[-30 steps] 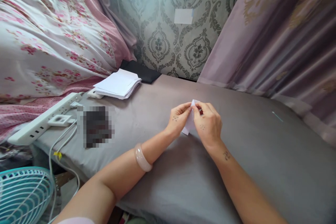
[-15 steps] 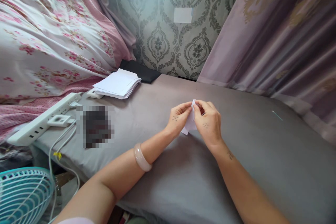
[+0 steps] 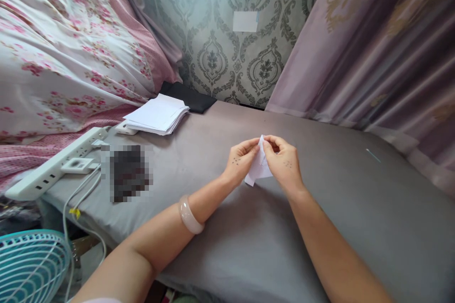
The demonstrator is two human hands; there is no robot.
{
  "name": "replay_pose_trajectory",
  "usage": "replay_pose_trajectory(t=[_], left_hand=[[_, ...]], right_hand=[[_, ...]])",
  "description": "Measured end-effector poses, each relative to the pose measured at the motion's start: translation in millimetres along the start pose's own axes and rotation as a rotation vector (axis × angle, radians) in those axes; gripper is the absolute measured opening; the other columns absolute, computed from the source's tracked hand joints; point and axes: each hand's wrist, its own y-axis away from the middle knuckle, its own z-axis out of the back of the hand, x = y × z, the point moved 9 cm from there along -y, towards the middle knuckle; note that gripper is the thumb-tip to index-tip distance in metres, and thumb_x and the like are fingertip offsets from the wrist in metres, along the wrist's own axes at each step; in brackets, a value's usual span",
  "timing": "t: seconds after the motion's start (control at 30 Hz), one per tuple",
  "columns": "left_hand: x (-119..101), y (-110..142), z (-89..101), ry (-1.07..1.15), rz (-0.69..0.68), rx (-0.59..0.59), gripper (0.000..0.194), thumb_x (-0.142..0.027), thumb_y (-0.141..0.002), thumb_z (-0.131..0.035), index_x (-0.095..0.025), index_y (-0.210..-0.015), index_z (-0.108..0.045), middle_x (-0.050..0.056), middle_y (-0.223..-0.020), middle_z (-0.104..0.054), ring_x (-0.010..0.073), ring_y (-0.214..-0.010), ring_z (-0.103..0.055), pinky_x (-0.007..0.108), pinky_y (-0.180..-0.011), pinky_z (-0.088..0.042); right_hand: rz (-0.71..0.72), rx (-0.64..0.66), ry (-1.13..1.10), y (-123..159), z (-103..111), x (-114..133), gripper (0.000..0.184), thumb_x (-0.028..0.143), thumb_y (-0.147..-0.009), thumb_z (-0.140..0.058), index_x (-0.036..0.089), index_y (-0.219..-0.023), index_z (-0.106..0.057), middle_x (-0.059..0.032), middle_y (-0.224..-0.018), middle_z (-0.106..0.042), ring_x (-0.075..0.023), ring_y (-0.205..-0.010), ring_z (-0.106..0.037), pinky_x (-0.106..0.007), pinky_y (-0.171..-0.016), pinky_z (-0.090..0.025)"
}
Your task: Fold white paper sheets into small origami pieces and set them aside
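"What is at the middle?"

"A small folded piece of white paper (image 3: 257, 171), held up between two bare hands over a surface covered in smooth grey cloth (image 3: 213, 260). Its peak points to twelve; the looser part fans out toward six. Whether its lower edge touches the cloth, I cannot tell."

"How is it gripped?"

"The left hand (image 3: 239, 162), at nine o'clock to the paper, pinches the peak between thumb and fingers. The right hand (image 3: 284, 163), at three, pinches the same peak, thumb toward us. Both pinches are closed right down on the paper, the fingertips nearly meeting."

"And around the hands?"

"At eight, a pale, glossy bangle (image 3: 191, 215) circles the left forearm. At ten lies a stack of white paper sheets (image 3: 158, 113), with a flat black folder-like item (image 3: 195, 98) just beyond. At nine are a dark pixelated patch, its content masked, and a long white power strip (image 3: 57, 165). A thin blue-green stick (image 3: 373, 155) lies at three."

"Farther out?"

"A turquoise round fan (image 3: 31, 267) at eight, pink-flowered white fabric (image 3: 64, 52) at ten, grey damask wallpaper (image 3: 213, 59) at twelve, a mauve curtain (image 3: 355, 52) between one and two."
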Motion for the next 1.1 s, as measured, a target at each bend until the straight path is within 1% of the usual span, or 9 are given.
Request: replay_pose_trajectory(t=[0.17,0.37,0.47,0.57,0.7,0.77,0.93,1.03,1.1], left_hand=[[-2.4,-0.3,-1.1,0.0,-0.004,0.013,0.029,-0.033,-0.076,-0.073,-0.021,-0.101,-0.075,0.007,-0.099,-0.075,0.0187,-0.09,-0.067,0.033,-0.089,-0.047],[-6.0,-0.4,-3.8,0.017,-0.019,0.03,0.028,-0.032,-0.075,-0.074,-0.02,-0.101,-0.075,0.007,-0.099,-0.074,0.0185,-0.091,-0.067,0.033,-0.091,-0.046],[-7.6,0.3,-4.9,0.044,-0.01,0.032,0.027,-0.031,-0.073,-0.076,-0.02,-0.098,-0.076,0.006,-0.096,-0.075,0.0168,-0.089,-0.066,0.03,-0.088,-0.046],[-6.7,0.1,-4.4,0.093,0.034,0.026,0.026,-0.031,-0.071,-0.079,-0.02,-0.095,-0.076,0.005,-0.09,-0.074,0.0152,-0.084,-0.065,0.028,-0.083,-0.046],[-3.0,-0.8,1.0,0.113,0.106,-0.028,0.027,-0.033,-0.068,-0.081,-0.019,-0.091,-0.076,0.005,-0.087,-0.073,0.0137,-0.076,-0.063,0.026,-0.072,-0.045],[-2.4,-0.9,3.1,0.109,0.12,-0.049,0.028,-0.035,-0.068,-0.08,-0.018,-0.089,-0.076,0.005,-0.085,-0.073,0.0123,-0.072,-0.061,0.025,-0.068,-0.043],[-3.2,-0.5,5.9,0.114,0.115,-0.077,0.025,-0.037,-0.069,-0.079,-0.016,-0.082,-0.076,0.005,-0.077,-0.071,0.0108,-0.069,-0.059,0.024,-0.067,-0.043],[-5.2,0.9,12.1,0.097,0.111,-0.15,0.023,-0.035,-0.067,-0.08,-0.016,-0.079,-0.076,0.003,-0.073,-0.069,0.0093,-0.064,-0.056,0.023,-0.063,-0.042],[-8.3,2.0,15.4,0.086,0.106,-0.193,0.022,-0.035,-0.067,-0.08,-0.016,-0.077,-0.075,0.002,-0.072,-0.069,0.0093,-0.063,-0.056,0.023,-0.062,-0.042]], right_hand=[[-0.037,0.006,-0.034,1.2,-0.5,-2.4,0.03,0.037,-0.08,-0.059,0.014,-0.095,-0.071,-0.0099,-0.086,-0.071,-0.0183,-0.07,-0.062,-0.034,-0.069,-0.05],[0.028,-0.021,0.032,0.6,3.2,4.4,0.028,0.038,-0.081,-0.059,0.016,-0.091,-0.074,-0.0096,-0.09,-0.071,-0.0176,-0.072,-0.062,-0.034,-0.072,-0.049],[0.039,-0.02,0.053,0.3,4.2,5.5,0.027,0.037,-0.082,-0.057,0.016,-0.088,-0.074,-0.0096,-0.09,-0.07,-0.0181,-0.073,-0.062,-0.035,-0.073,-0.049],[0.038,-0.001,0.051,0.9,3.2,6.0,0.027,0.037,-0.083,-0.057,0.016,-0.088,-0.074,-0.0101,-0.091,-0.07,-0.0189,-0.076,-0.063,-0.035,-0.075,-0.049],[0.066,0.012,0.091,3.5,1.4,10.7,0.026,0.036,-0.084,-0.055,0.017,-0.086,-0.073,-0.0102,-0.091,-0.067,-0.0191,-0.078,-0.063,-0.035,-0.076,-0.049],[0.093,0.018,0.131,5.1,-0.1,14.5,0.026,0.034,-0.086,-0.053,0.017,-0.085,-0.073,-0.01,-0.089,-0.066,-0.0189,-0.078,-0.062,-0.034,-0.076,-0.048],[0.141,0.024,0.265,9.7,-4.8,22.1,0.026,0.031,-0.087,-0.051,0.016,-0.082,-0.071,-0.0084,-0.083,-0.063,-0.0181,-0.074,-0.06,-0.033,-0.073,-0.046],[0.135,0.042,0.341,12.9,-9.4,23.5,0.029,0.033,-0.089,-0.049,0.017,-0.077,-0.07,-0.0065,-0.079,-0.061,-0.0169,-0.069,-0.057,-0.033,-0.068,-0.043],[0.134,0.061,0.373,14.7,-12.7,23.8,0.035,0.037,-0.091,-0.046,0.018,-0.071,-0.068,-0.0051,-0.075,-0.059,-0.0158,-0.065,-0.054,-0.032,-0.064,-0.041]])
